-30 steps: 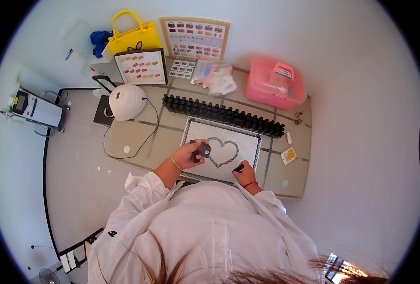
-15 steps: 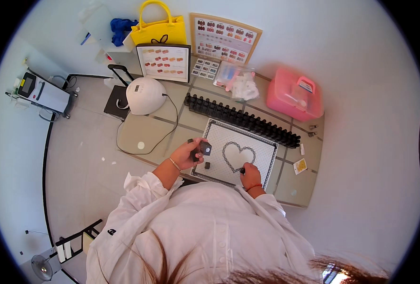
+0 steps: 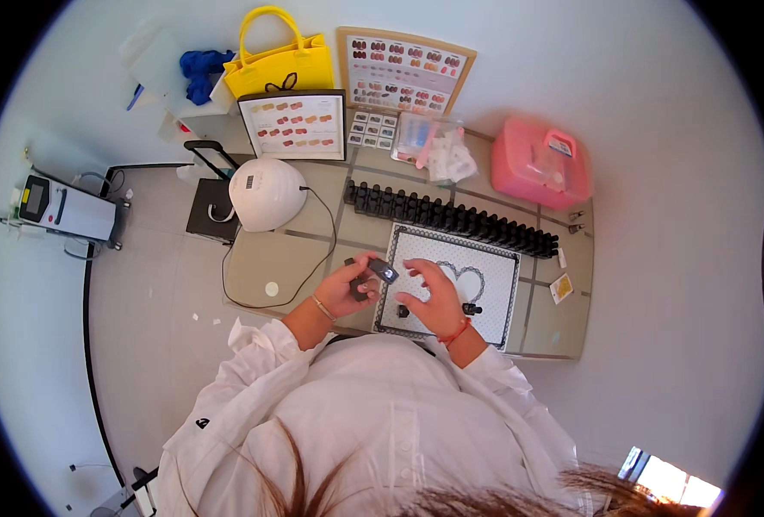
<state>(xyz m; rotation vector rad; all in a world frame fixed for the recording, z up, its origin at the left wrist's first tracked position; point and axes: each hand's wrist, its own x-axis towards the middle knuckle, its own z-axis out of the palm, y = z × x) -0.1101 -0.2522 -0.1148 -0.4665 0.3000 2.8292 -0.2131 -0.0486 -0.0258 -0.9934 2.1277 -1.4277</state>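
My left hand (image 3: pixel 347 286) is closed around small black bottles (image 3: pixel 384 270) that look like nail polish bottles; how many it holds is partly hidden by the fingers. My right hand (image 3: pixel 438 302) is empty, its thumb and fingers spread, just right of those bottles. Beneath both hands lies a white dotted mat (image 3: pixel 502 275) with a black lace border and a heart outline (image 3: pixel 478 272). One black bottle (image 3: pixel 473 308) is on the mat beside my right wrist. A small black object (image 3: pixel 403 311) stands on the mat left of that wrist.
A long row of black bottles (image 3: pixel 451 218) crosses the table behind the mat. Behind it are a pink case (image 3: pixel 533 164), a bag of white pads (image 3: pixel 451 161) and colour charts (image 3: pixel 294 129). At left stands a white nail lamp (image 3: pixel 266 194) with a trailing cord (image 3: pixel 334 226).
My right hand has let go of a black bottle on the mat, opened, and moved left toward my left hand. The left hand keeps its bottles. The whole view has shifted slightly.
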